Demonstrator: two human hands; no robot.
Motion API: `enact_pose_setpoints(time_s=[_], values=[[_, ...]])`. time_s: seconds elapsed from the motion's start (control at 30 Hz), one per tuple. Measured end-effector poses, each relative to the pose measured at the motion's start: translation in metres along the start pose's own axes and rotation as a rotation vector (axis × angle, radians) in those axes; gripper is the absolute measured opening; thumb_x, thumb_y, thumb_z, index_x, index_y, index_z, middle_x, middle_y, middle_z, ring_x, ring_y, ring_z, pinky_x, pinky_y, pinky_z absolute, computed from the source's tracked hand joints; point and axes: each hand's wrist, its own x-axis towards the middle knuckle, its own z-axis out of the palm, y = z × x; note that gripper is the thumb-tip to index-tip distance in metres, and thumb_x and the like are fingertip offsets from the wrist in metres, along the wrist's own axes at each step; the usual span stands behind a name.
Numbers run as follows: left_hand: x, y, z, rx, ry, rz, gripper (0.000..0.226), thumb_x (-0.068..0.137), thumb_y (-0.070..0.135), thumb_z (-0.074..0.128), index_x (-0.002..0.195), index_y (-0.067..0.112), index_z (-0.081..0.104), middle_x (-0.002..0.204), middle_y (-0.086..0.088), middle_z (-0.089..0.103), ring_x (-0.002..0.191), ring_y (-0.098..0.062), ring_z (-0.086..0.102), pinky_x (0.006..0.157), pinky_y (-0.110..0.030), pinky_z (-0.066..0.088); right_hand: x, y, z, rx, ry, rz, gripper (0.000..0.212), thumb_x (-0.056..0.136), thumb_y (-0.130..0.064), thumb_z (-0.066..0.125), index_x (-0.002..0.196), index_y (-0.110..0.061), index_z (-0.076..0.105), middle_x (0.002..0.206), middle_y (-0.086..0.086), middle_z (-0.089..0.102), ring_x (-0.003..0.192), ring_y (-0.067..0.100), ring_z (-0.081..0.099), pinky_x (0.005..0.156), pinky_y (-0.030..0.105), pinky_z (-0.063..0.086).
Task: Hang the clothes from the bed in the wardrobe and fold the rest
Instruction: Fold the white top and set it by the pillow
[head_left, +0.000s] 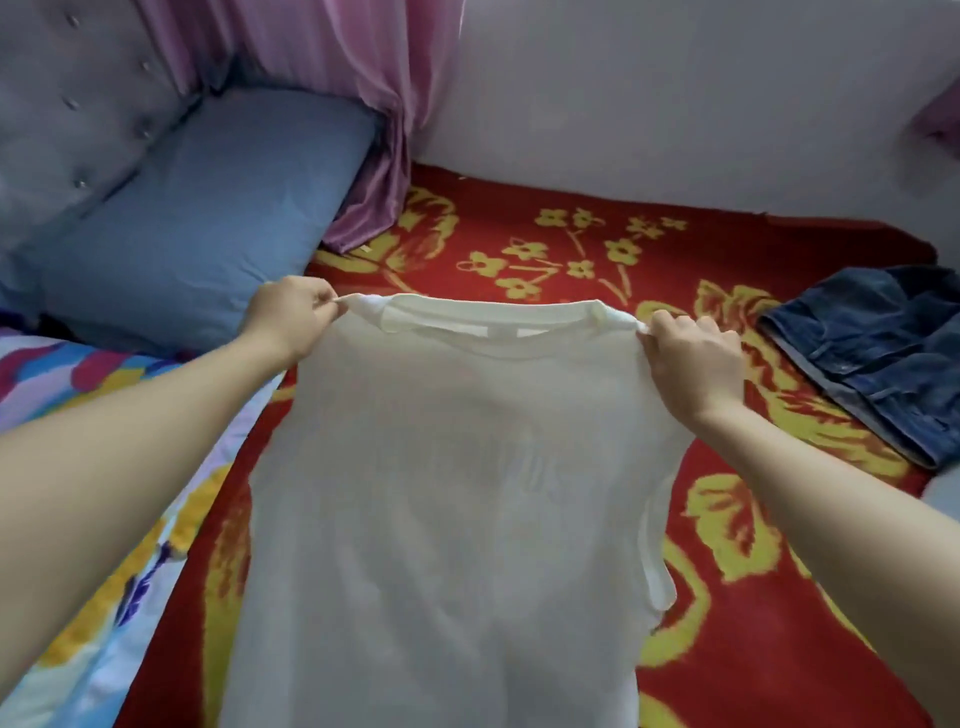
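A thin white T-shirt (447, 493) hangs stretched out in front of me above the bed, neckline at the top, its lower part running out of the frame's bottom. My left hand (293, 317) pinches the shirt's left shoulder. At the other shoulder my right hand (693, 358) grips the fabric with curled fingers. A faint print shows through the cloth. Folded blue jeans (878, 353) lie on the bed at the right.
The bed is covered by a red blanket with yellow flowers (571, 244). A blue pillow (208, 218) leans on the grey tufted headboard (67, 104) at the left. A pink curtain (384, 104) hangs at the back; a colourful sheet (78, 374) lies at the left.
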Motion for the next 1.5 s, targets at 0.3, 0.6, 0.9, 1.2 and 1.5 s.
enact_pose_setpoints(time_s=[0.3,0.6,0.9,1.2,1.5], values=[[-0.010,-0.083,0.146,-0.223,0.041,-0.155,0.021,0.088,0.019,0.063,0.096,0.001,0.071,0.087,-0.017,0.067,0.083,-0.025,0.059,0.068,-0.028,0.037,-0.027,-0.011,0.150,0.465,-0.205,0.295,0.022,0.093,-0.023,0.051,0.102,-0.006,0.062,0.105,0.013,0.060,0.107,0.034,0.051,0.093,0.048,0.040],[-0.144,-0.132,0.131,-0.020,0.006,0.451,0.049,0.098,0.037,0.041,0.095,-0.001,0.071,0.110,-0.012,0.065,0.106,-0.020,0.060,0.098,-0.032,0.042,-0.167,0.029,0.135,0.291,-0.002,-0.596,0.043,0.096,-0.038,0.044,0.071,-0.006,0.058,0.086,0.010,0.070,0.085,0.027,0.069,0.075,0.038,0.041],[-0.195,-0.139,0.179,0.335,-0.165,0.283,0.057,0.086,0.046,0.035,0.096,0.004,0.073,0.091,-0.018,0.069,0.070,-0.039,0.065,0.049,-0.046,0.052,-0.199,0.024,0.184,0.150,-0.185,-0.347,0.047,0.094,-0.035,0.039,0.078,-0.001,0.068,0.076,0.013,0.067,0.067,0.033,0.064,0.051,0.038,0.051],[-0.073,-0.128,0.217,0.492,-0.619,-0.078,0.046,0.089,0.031,0.055,0.134,0.031,0.044,0.128,-0.005,0.054,0.130,-0.025,0.035,0.106,-0.044,0.020,-0.126,0.006,0.219,0.117,-0.807,0.120,0.022,0.087,-0.022,0.053,0.108,-0.018,0.060,0.108,0.004,0.060,0.115,0.028,0.045,0.089,0.041,0.029],[-0.022,-0.167,0.183,0.065,-0.311,-0.088,0.047,0.078,0.032,0.074,0.052,0.003,0.047,0.051,-0.005,0.035,0.055,-0.022,0.036,0.050,-0.027,0.027,-0.099,0.046,0.211,0.905,-0.474,0.716,0.058,0.082,-0.038,0.068,0.105,0.014,0.060,0.102,0.018,0.065,0.081,0.020,0.053,0.071,0.037,0.043]])
